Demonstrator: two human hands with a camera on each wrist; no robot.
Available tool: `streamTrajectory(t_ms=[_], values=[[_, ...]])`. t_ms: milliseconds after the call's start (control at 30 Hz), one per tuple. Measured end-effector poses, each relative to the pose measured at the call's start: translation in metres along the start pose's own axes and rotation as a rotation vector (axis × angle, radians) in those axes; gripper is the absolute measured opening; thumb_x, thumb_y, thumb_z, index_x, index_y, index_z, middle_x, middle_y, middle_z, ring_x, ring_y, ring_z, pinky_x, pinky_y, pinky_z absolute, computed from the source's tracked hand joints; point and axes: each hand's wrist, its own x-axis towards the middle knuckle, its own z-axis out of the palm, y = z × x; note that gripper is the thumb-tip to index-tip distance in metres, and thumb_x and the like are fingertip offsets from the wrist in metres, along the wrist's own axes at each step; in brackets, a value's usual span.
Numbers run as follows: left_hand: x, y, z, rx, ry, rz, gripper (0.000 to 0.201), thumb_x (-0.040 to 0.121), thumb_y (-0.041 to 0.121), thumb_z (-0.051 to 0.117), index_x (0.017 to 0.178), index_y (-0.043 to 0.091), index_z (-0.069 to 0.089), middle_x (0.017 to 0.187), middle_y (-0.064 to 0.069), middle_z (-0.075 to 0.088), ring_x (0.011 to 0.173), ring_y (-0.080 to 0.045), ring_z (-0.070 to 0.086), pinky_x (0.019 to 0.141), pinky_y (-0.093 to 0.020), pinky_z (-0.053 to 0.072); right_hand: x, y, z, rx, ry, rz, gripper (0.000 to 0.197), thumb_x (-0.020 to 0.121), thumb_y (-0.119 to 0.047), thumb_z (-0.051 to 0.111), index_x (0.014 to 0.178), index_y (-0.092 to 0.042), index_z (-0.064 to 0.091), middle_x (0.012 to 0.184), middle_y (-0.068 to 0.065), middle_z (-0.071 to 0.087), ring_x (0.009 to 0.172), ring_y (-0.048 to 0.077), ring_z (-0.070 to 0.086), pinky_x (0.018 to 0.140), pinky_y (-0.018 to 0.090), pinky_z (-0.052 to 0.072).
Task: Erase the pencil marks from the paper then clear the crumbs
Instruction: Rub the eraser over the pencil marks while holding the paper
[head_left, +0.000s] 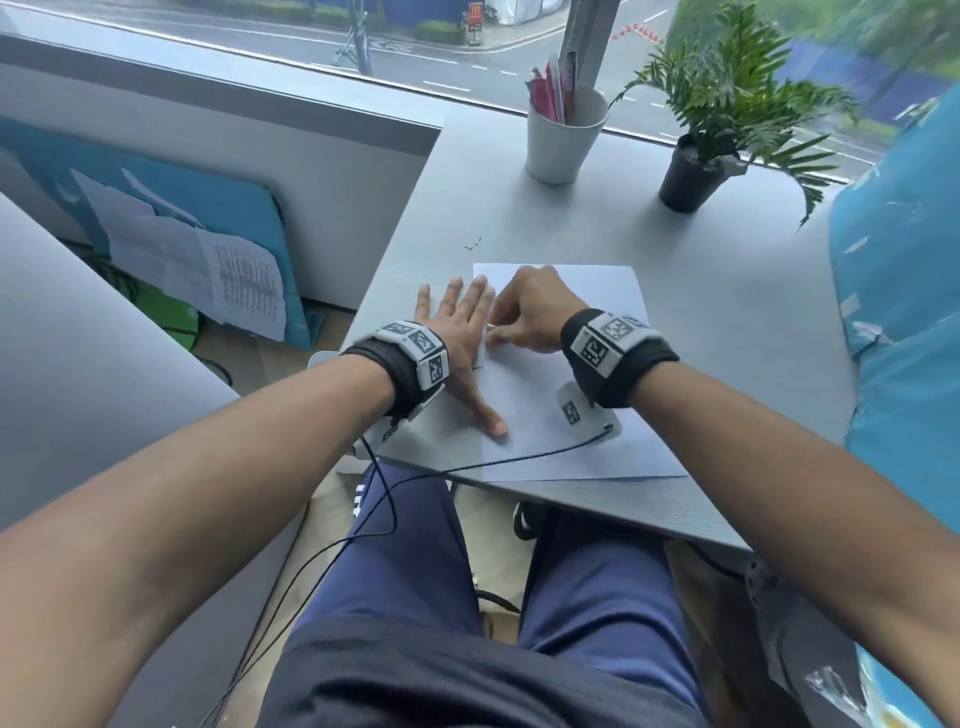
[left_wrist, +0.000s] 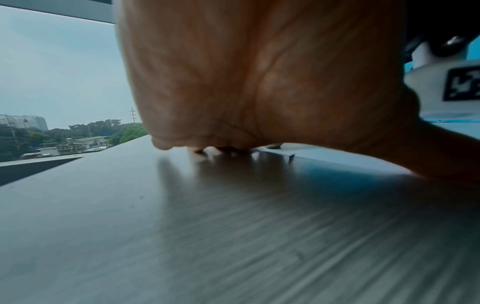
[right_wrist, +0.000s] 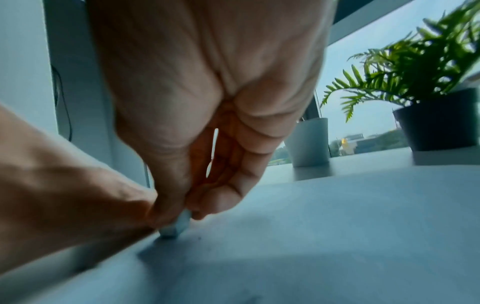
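Note:
A white sheet of paper (head_left: 587, 374) lies on the grey desk (head_left: 727, 291). My left hand (head_left: 457, 332) lies flat with fingers spread over the paper's left edge, thumb on the sheet. My right hand (head_left: 524, 317) sits just right of it and pinches a small pale eraser (right_wrist: 176, 225), pressing its tip on the paper (right_wrist: 311, 236) by the left edge. In the right wrist view a dark speck (right_wrist: 199, 238) lies beside the eraser. The left wrist view shows only my palm (left_wrist: 259, 82) over the desk (left_wrist: 182, 226). No pencil marks show clearly.
A white cup (head_left: 563, 135) of pens and a potted fern (head_left: 727, 104) stand at the back by the window. Small dark bits (head_left: 474, 243) lie on the desk beyond the paper. A teal object (head_left: 904, 270) rises at the right. Cables hang off the near edge.

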Motion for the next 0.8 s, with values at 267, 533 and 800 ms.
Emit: streamTrajectory(t_ms=[267, 533, 800], values=[[0.001, -0.002, 0.003, 0.03, -0.008, 0.002, 0.185, 0.016, 0.099, 0.064, 0.148, 0.015, -0.035, 0.156, 0.0, -0.041, 0.142, -0.027, -0.039, 0.113, -0.059, -0.023, -0.053, 0.016, 0.006, 0.039, -0.2, 0.009, 0.01, 0.073, -0.025, 0.083, 0.077, -0.017, 0.077, 0.065, -0.01, 0.067, 0.051, -0.005, 0.056, 0.059, 0.018, 0.046], [0.002, -0.015, -0.01, 0.092, -0.001, 0.008, 0.166, 0.037, 0.099, 0.061, 0.155, 0.018, -0.022, 0.162, 0.0, -0.028, 0.147, -0.023, -0.03, 0.112, -0.057, -0.026, -0.059, 0.07, -0.005, 0.027, 0.012, 0.254, 0.01, 0.078, -0.025, 0.078, 0.087, -0.022, 0.079, 0.139, 0.002, 0.058, 0.125, 0.02, 0.055, 0.106, 0.03, 0.041], [-0.028, 0.013, -0.001, 0.282, 0.176, 0.382, 0.091, 0.095, 0.069, 0.033, 0.16, 0.016, -0.003, 0.165, -0.004, -0.015, 0.152, -0.02, -0.015, 0.122, -0.047, -0.01, -0.056, 0.076, -0.009, 0.077, 0.014, 0.264, 0.013, 0.078, -0.022, 0.078, 0.091, -0.021, 0.079, 0.143, 0.0, 0.054, 0.129, 0.017, 0.052, 0.097, 0.014, 0.029]])
